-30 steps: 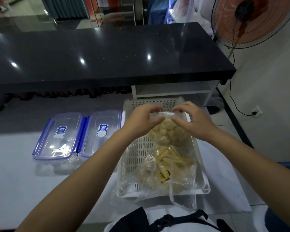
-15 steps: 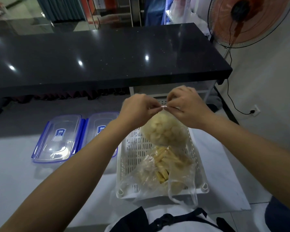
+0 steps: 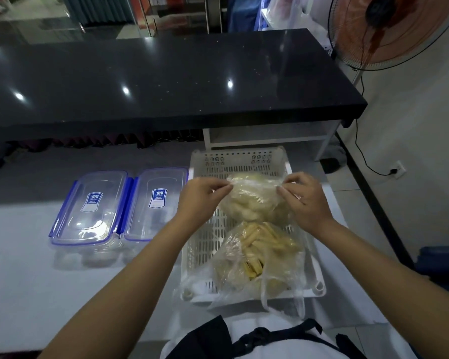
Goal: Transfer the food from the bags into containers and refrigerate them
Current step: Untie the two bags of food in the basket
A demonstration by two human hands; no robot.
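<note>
The fingertips of the left hand (image 3: 201, 200) and of the right hand (image 3: 305, 199) are pinched together on the two sides of the mouth of a clear plastic bag of pale food pieces (image 3: 252, 200), held over the far half of the white slotted basket (image 3: 244, 161). If the thin film tears or slips from one pinch, I think pieces may fall through into the basket. The bag looks round, full and soft. A second bag with yellow strips (image 3: 262, 251) lies in the near half of the basket. Left of the basket, two clear containers with blue clips (image 3: 119, 206) are side by side, lids on.
</note>
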